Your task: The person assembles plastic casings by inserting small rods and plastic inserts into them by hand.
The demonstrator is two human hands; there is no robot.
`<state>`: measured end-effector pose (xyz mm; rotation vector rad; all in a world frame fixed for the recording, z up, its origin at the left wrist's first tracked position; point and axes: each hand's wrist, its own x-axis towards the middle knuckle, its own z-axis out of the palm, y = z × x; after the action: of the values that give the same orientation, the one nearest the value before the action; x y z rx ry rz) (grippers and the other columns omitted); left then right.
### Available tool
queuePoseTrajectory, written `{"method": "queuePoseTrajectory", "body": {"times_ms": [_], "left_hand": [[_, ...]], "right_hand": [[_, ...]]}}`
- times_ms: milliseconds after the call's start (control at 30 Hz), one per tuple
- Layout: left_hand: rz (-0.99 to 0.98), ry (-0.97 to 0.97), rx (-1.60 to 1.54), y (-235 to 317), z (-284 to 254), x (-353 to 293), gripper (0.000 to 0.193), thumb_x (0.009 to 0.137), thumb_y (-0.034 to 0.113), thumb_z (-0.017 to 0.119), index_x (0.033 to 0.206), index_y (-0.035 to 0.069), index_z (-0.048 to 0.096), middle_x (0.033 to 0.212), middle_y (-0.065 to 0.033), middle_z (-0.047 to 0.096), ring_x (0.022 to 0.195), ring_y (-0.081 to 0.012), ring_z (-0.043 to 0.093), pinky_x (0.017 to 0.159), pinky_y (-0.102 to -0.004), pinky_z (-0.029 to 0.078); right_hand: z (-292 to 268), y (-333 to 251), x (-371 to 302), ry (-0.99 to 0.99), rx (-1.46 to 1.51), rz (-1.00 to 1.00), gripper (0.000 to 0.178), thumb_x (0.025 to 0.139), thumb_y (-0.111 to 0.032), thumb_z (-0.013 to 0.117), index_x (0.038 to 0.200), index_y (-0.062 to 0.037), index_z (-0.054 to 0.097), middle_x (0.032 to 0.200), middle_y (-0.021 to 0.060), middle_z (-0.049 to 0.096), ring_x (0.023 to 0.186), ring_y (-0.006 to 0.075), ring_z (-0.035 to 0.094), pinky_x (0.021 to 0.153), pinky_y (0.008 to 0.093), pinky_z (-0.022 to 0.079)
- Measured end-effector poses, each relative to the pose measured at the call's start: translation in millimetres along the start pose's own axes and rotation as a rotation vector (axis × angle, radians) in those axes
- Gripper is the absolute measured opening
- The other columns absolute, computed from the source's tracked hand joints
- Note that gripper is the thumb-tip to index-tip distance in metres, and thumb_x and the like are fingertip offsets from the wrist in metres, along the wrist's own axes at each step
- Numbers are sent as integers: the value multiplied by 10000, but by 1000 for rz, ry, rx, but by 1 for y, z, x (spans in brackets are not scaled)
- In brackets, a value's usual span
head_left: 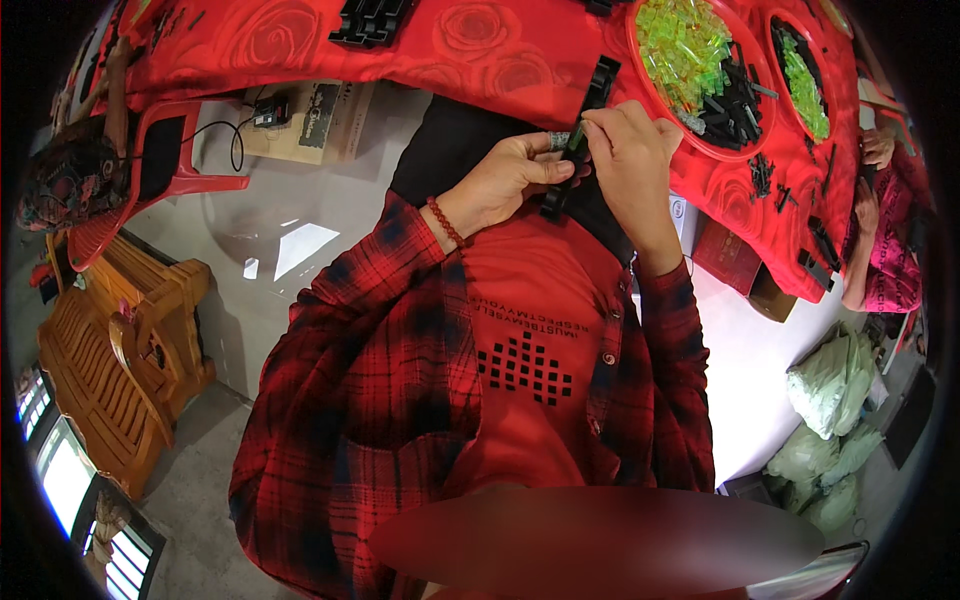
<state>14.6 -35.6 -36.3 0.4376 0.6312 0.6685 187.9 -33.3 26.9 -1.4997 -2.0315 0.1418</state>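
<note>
A long narrow black plastic strip (601, 80) is held at a slant just off the edge of the red-covered table. My left hand (510, 178), with a ring and a beaded bracelet, is closed round its lower middle, thumb on top. My right hand (632, 165) reaches the strip from the other side, its fingers pinched together against it. A small green piece (576, 137) shows on the strip beside the right fingertips; whether those fingers grip it or the strip is hidden.
On the red flowered tablecloth (480, 75), a red tray (745, 153) holds yellow-green clear pieces and black parts, with a second tray (803, 125) to its right. Black strips (370, 22) lie at the far edge. Other people sit at left and right. A red chair (190, 184) stands left.
</note>
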Motion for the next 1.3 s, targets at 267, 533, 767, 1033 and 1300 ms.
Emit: {"method": "queuePoseTrajectory", "body": {"times_ms": [267, 533, 767, 1033, 1300], "left_hand": [[-28, 12, 12, 2, 1, -2, 346, 914, 19, 673, 1246, -17, 583, 1105, -46, 661, 985, -129, 646, 906, -260, 516], [-46, 26, 107, -1, 3, 1, 311, 939, 29, 642, 1245, -4, 597, 1137, -30, 656, 1032, -117, 622, 922, -267, 495], [-16, -13, -33, 7, 2, -3, 359, 923, 48, 676, 1262, -7, 573, 1114, -56, 671, 1014, -142, 646, 896, -293, 527], [9, -80, 40, 8, 3, -5, 478, 925, 76, 691, 1355, 39, 486, 1186, -24, 649, 1028, -87, 624, 865, -255, 516], [15, -132, 38, 12, 8, -9, 539, 925, 63, 684, 1416, 47, 463, 1250, -11, 615, 1043, -64, 594, 863, -219, 493]], "right_hand": [[1, -2, -2, -46, -94, -73, 59, 817, -102, 658, 861, -91, 696, 798, 38, 568, 786, 226, 567, 800, 408, 344], [-7, -18, 3, -254, -385, -196, 108, 766, -104, 623, 857, -61, 662, 820, 49, 564, 810, 233, 574, 826, 415, 360], [-3, -14, -6, 11, 120, 168, 259, 818, -62, 666, 1073, -21, 659, 877, 66, 595, 843, 224, 592, 841, 380, 367], [24, -18, -20, 94, 344, 495, 390, 840, -162, 693, 1190, -14, 605, 954, 133, 630, 908, 282, 604, 862, 440, 421], [21, -21, -17, 63, 359, 575, 363, 820, -140, 682, 1138, 18, 608, 976, 171, 657, 932, 322, 609, 850, 457, 460]]}}
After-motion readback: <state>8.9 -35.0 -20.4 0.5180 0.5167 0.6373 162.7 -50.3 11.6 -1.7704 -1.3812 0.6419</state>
